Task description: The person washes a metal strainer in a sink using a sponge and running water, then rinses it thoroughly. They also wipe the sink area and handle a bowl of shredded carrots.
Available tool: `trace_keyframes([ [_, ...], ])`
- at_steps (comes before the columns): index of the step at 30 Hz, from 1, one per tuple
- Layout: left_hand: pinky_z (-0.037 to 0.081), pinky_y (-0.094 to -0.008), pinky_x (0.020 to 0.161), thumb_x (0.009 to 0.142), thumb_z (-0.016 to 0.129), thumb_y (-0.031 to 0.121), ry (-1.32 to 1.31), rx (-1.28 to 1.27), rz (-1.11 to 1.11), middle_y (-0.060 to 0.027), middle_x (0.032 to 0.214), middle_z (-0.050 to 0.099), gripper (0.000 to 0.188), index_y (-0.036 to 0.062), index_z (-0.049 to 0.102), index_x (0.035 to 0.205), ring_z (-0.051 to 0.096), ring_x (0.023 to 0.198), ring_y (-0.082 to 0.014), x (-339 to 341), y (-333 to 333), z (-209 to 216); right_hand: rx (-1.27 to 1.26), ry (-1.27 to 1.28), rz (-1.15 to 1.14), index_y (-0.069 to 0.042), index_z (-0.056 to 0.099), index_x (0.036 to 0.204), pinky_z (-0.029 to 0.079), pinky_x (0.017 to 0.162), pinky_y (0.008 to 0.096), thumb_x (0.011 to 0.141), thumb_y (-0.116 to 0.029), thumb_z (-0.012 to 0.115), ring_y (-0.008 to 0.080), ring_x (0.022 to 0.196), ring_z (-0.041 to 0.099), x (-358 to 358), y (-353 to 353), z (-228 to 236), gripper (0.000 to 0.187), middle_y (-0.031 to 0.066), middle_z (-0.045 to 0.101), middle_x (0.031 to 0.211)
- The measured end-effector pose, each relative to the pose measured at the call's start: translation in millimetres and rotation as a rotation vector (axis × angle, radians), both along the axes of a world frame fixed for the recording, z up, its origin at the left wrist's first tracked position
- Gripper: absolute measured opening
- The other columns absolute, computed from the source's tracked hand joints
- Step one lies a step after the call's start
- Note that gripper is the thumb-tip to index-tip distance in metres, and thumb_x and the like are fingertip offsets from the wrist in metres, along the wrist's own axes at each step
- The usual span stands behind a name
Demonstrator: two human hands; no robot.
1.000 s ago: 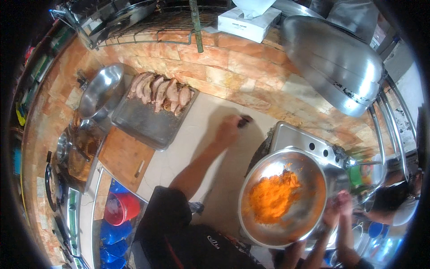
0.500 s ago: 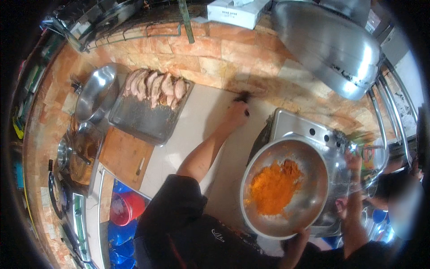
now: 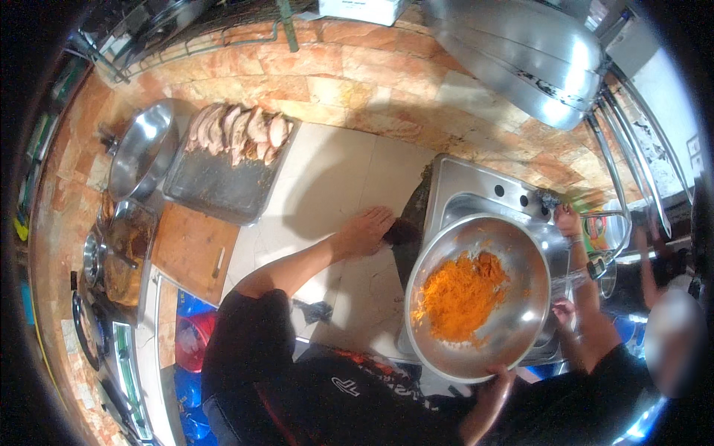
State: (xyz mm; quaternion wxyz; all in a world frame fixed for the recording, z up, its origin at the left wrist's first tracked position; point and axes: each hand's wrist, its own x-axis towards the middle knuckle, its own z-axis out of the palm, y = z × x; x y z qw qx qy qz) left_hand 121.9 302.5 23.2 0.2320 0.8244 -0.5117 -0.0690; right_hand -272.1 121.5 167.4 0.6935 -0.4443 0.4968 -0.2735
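Note:
My left hand (image 3: 367,230) reaches across the pale tiled counter. Its fingers press on a dark wad, probably a cloth (image 3: 402,232), beside the sink's left edge; the wad is partly hidden and blends into shadow. My right hand (image 3: 500,383) grips the near rim of a large metal bowl (image 3: 529,297), thumb over the rim, the other fingers hidden below. Orange shreds like grated carrot (image 3: 461,297) lie in the bowl. It is tilted over the stainless steel sink (image 3: 467,172) and covers much of it.
Another person's hands (image 3: 568,221) work at the sink's right side. At left are a tray (image 3: 216,195) of meat slices, a cutting board (image 3: 192,253), a steel bowl (image 3: 123,172) and a red bucket (image 3: 195,343). A big metal pot (image 3: 532,63) hangs over the wall side.
My left hand has drawn back from the wall toward me with the dark wad, its fingers now straighter. A small dark scrap shows on the counter. The other person's upper hand has moved up toward the faucet.

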Motion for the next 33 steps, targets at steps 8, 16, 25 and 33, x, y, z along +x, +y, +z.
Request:
trace_keyframes([
  [8,0.043,-0.0450,0.090,0.078,0.061,0.020,-0.343,-0.187,0.392,-0.0183,0.114,0.051,0.038,0.0002,0.054,0.109,0.052,0.103,-0.0369,137,-80,9,0.043,0.025,-0.015,0.007,0.049,0.113,0.047,0.088,0.0393,0.060,-0.010,0.054,0.0279,0.093,0.057,-20,6,0,0.056,0.0149,0.056,0.106],
  [16,0.044,-0.0461,0.086,0.075,0.058,0.015,-0.066,-0.099,0.118,-0.0194,0.100,0.056,0.023,0.0000,0.058,0.092,0.054,0.097,-0.0359,91,-109,3,-0.524,0.236,0.261,-0.001,0.054,0.105,0.046,0.089,0.0389,0.067,-0.005,0.059,0.0276,0.099,0.056,-67,10,-42,0.038,0.0161,0.056,0.108],
  [25,0.046,-0.0422,0.087,0.076,0.055,0.010,0.243,-0.148,-0.011,-0.0151,0.099,0.060,0.025,0.0081,0.063,0.100,0.057,0.098,-0.0319,35,-21,39,-0.093,0.047,-0.111,0.005,0.054,0.106,0.046,0.086,0.0371,0.063,-0.009,0.059,0.0264,0.095,0.055,-44,27,-5,0.046,0.0137,0.055,0.108],
  [33,0.029,-0.0473,0.107,0.091,0.043,0.019,-0.351,-0.194,0.275,-0.0204,0.136,0.043,0.038,0.0029,0.052,0.125,0.040,0.126,-0.0363,121,-7,-30,-0.085,0.139,0.029,0.007,0.053,0.112,0.046,0.087,0.0379,0.063,-0.014,0.057,0.0257,0.097,0.057,-35,6,-18,0.053,0.0145,0.057,0.107],
])
